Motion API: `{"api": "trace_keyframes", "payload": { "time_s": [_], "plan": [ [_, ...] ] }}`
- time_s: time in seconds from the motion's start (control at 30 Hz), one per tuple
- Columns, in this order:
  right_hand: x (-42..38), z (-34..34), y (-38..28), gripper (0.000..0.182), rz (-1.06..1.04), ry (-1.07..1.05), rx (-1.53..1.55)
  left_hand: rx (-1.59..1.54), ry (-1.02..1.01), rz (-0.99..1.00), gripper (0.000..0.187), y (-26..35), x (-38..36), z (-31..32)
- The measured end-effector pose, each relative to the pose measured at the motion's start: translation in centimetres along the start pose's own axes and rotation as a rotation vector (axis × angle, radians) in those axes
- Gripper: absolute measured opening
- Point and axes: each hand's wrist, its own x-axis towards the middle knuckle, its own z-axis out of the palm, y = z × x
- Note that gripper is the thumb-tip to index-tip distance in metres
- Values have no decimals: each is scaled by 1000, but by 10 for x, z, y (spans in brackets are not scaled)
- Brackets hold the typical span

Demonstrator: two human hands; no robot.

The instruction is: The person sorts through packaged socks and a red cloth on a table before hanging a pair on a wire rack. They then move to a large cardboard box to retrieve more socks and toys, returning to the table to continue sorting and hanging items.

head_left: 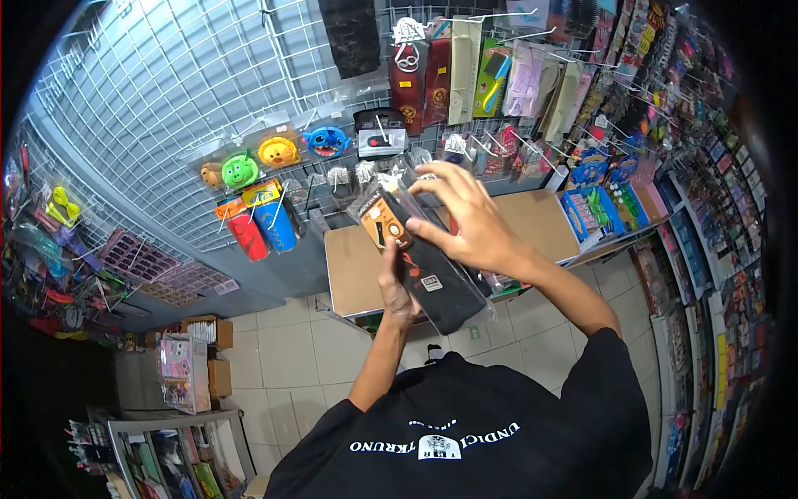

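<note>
A clear plastic packet (445, 295) with a flat black item inside is tilted in front of my chest. It has an orange-brown card at its upper end and a small white label lower down. My left hand (396, 287) grips the packet's left edge, thumb on the front and the other fingers hidden behind it. Over the packet's upper right side is my right hand (472, 218), fingers curved and apart, its thumb tip close to the card.
A white wire grid (199, 91) carries hanging goods, among them a green pig-face item (239, 169), a blue character item (327, 143) and a blue packet (276, 223). Below stands a brown shelf top (345, 274) with a blue box (592, 214). Stocked racks (694, 333) line the right.
</note>
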Motion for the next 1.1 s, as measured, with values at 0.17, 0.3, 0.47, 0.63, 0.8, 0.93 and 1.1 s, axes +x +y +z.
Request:
{"api": "trace_keyframes", "payload": {
  "time_s": [0.17, 0.3, 0.47, 0.63, 0.8, 0.93, 1.1],
  "plan": [
    [-10, 17, 42, 27, 372, -31, 524, 40, 96, -102, 29, -16, 0, -45],
    [-20, 21, 60, 22, 438, -174, 609, 56, 59, -95, 37, -20, -1, -33],
    [8, -14, 48, 20, 444, 148, 567, -43, 72, -225, 31, -32, 6, -48],
    [64, -80, 60, 16, 257, 590, 563, 60, 119, -135, 20, -28, 2, -33],
    [135, -178, 77, 16, 90, 910, 412, 77, 126, -101, 17, -14, 1, -39],
    [194, -238, 112, 21, -19, 1074, 305, 87, 114, -30, 16, -1, 2, -46],
    [251, -255, 170, 22, 21, 1127, 276, -22, 80, 15, 20, 12, -1, -51]
  ]
}}
